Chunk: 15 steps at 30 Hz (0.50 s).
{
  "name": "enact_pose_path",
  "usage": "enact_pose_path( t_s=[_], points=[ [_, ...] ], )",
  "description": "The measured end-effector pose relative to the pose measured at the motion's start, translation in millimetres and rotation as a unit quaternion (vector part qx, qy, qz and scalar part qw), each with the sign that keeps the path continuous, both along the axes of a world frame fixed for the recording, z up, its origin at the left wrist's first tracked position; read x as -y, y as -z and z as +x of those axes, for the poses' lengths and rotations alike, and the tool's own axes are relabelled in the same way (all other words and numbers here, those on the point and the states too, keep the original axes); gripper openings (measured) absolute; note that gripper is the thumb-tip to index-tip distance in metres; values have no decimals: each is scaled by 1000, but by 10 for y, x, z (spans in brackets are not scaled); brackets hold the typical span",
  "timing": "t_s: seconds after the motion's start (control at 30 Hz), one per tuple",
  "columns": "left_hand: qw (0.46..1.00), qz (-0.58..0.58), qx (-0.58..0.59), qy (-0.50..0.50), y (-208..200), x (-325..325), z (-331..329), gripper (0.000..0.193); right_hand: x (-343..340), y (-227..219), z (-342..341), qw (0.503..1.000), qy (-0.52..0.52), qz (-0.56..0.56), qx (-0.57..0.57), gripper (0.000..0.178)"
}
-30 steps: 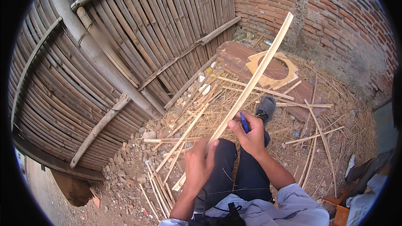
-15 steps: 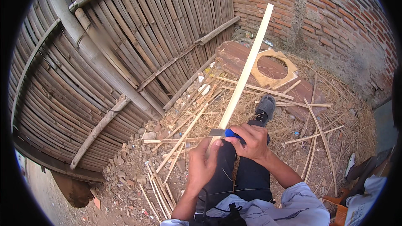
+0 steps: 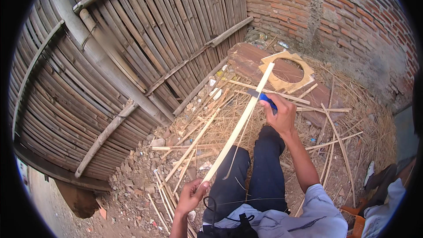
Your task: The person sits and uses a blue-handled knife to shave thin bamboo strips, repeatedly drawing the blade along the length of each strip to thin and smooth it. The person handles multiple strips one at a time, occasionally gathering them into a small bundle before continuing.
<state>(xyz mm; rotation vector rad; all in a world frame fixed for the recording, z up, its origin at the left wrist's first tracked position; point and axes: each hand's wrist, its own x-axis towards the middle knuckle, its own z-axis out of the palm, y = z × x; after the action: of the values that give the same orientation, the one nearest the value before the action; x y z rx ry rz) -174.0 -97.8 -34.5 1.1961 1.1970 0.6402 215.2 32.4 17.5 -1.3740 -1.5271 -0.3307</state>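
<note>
A long pale bamboo strip (image 3: 234,135) slants away from me above my legs. Its near end is pinched between the thumb and fingers of my left hand (image 3: 190,196). My right hand (image 3: 282,113) is wrapped round a knife (image 3: 269,102) with a blue handle. The knife's blade lies across the strip close to its far end. From about there a thin curled shaving (image 3: 238,148) hangs down beside the strip, over my dark trousers.
Several cut strips (image 3: 164,200) lie in a bundle at lower left, others on the straw-covered ground. Ahead, a wooden board with a round hole (image 3: 275,82) rests on a brown plank (image 3: 241,61). A bamboo wall (image 3: 154,31) and brick wall (image 3: 282,0) meet behind. Another person (image 3: 387,198) is at right.
My right hand and the knife have moved far up the strip. My left hand has drawn back toward me, pulling the strip nearer and lower. A loose shaving now hangs from it.
</note>
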Motion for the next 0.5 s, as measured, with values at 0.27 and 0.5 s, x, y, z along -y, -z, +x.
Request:
enact_pose_path(
  t_s=[0.27,0.5],
  points=[
    [987,-51,-91,-123,1082,82,-1341,35,-77,-414,750,987,129,6,-97,34],
    [998,51,16,-42,182,-463,-118,40,321,-102,-462,992,-118,22,-46,30]
  ],
)
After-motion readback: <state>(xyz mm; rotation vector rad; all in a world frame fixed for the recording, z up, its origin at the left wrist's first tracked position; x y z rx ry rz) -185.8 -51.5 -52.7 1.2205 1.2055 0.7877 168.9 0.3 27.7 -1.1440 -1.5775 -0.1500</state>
